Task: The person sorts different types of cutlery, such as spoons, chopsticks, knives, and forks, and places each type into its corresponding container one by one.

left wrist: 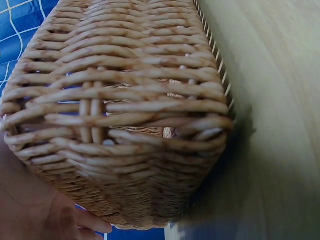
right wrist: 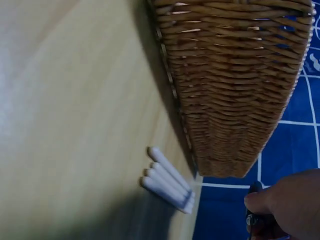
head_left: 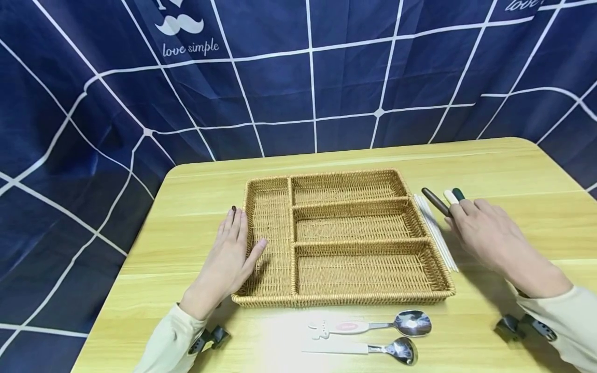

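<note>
A woven wicker cutlery tray (head_left: 293, 299) lies in the middle of the wooden table. Along its left side rests my left hand (head_left: 226, 259), fingers straight against the outer wall, thumb reaching over the rim; in the left wrist view this hand (left wrist: 30, 200) shows low beside the weave. Just past its fingertips pokes a small dark tip (head_left: 233, 208). To the right of the tray my right hand (head_left: 489, 235) grips several slim utensils. Their brown handle (head_left: 436, 201), cream handle (head_left: 450, 196) and dark green handle (head_left: 458, 194) stick out; the fingers hide the rest.
Several white chopsticks (head_left: 436, 233) lie along the tray's right side, their ends (right wrist: 170, 182) bunched in the right wrist view. In front of the tray are a spoon with a white figured handle (head_left: 350, 327) and another white-handled spoon (head_left: 342, 348). A blue checked curtain (head_left: 345, 77) hangs behind the table.
</note>
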{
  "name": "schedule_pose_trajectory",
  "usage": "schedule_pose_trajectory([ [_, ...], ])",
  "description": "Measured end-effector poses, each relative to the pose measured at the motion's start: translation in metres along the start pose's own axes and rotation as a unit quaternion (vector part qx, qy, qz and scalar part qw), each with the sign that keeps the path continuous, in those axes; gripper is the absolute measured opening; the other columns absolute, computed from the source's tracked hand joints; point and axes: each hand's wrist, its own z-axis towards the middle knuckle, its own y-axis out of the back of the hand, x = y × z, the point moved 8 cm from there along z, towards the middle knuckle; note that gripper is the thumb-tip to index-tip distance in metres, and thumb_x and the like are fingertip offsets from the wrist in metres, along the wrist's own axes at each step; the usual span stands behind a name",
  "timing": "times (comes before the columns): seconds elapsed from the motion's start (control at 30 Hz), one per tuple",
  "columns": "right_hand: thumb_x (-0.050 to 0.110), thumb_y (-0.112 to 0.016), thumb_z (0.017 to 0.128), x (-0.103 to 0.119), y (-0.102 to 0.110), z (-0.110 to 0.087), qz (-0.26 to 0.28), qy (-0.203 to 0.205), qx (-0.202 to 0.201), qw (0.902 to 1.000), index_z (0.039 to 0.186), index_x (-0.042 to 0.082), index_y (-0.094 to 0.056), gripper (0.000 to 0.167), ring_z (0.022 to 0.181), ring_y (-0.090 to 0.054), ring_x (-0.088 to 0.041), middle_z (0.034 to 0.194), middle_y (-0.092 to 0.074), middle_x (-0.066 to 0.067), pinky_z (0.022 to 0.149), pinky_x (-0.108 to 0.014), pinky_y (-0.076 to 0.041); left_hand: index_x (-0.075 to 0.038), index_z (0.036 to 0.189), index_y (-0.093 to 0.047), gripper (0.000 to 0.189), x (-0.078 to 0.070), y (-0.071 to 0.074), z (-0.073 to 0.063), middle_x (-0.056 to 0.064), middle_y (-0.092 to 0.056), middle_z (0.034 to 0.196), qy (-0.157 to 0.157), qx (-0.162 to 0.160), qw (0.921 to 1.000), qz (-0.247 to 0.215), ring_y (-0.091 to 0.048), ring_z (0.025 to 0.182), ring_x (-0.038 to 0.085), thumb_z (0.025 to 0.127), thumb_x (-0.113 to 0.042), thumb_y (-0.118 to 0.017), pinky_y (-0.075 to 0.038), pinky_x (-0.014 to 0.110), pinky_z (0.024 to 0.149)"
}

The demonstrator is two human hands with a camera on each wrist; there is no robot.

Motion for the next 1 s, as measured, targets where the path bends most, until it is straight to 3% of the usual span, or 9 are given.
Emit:
schedule_pose_trajectory([
  [0.13, 0.041, -0.013, 0.105, 0.007, 0.007, 0.006, -0.001, 0.045, -0.042, 0.9981, 0.076, 0.000, -0.044, 0.060, 0.057, -0.040, -0.027, 0.065, -0.040, -0.006, 0.044, -0.039, -0.035, 0.012, 0.148, -0.012, 0.077, 0.001, -0.001, 0.000, 0.029, -0.006, 0.156, 0.002, 0.001, 1.0000, -0.003, -0.001, 0.146, 0.039, 0.103, -0.048, -0.032, -0.007, 0.050, 0.119],
  [0.2, 0.045, -0.004, 0.104, 0.010, 0.009, 0.009, -0.001, 0.062, -0.055, 0.9966, 0.075, 0.001, -0.044, 0.066, 0.056, -0.038, -0.026, 0.064, -0.039, -0.005, 0.044, -0.037, -0.032, 0.012, 0.148, -0.011, 0.077, 0.000, -0.001, 0.001, 0.029, -0.005, 0.156, 0.002, 0.001, 1.0000, -0.004, -0.001, 0.146, 0.039, 0.104, -0.047, -0.031, -0.007, 0.050, 0.119],
  [0.53, 0.039, -0.012, 0.106, 0.025, 0.020, 0.021, 0.000, 0.124, -0.082, 0.9889, 0.077, 0.002, -0.044, 0.058, 0.058, -0.037, -0.024, 0.067, -0.039, -0.004, 0.043, -0.032, -0.029, 0.014, 0.147, -0.011, 0.063, -0.002, 0.000, 0.001, 0.030, -0.002, 0.155, -0.006, -0.002, 1.0000, -0.006, -0.002, 0.145, 0.041, 0.106, -0.030, -0.029, -0.007, 0.052, 0.119],
  [1.0, 0.034, -0.014, 0.107, 0.057, 0.031, 0.035, -0.009, 0.177, -0.080, 0.9809, 0.080, 0.003, -0.046, 0.053, 0.060, -0.035, -0.022, 0.070, -0.038, -0.004, 0.049, -0.030, -0.028, 0.013, 0.148, -0.007, 0.065, -0.001, 0.000, 0.000, 0.028, 0.002, 0.156, 0.003, 0.006, 1.0000, -0.007, 0.001, 0.145, 0.040, 0.106, -0.032, -0.029, -0.006, 0.051, 0.119],
])
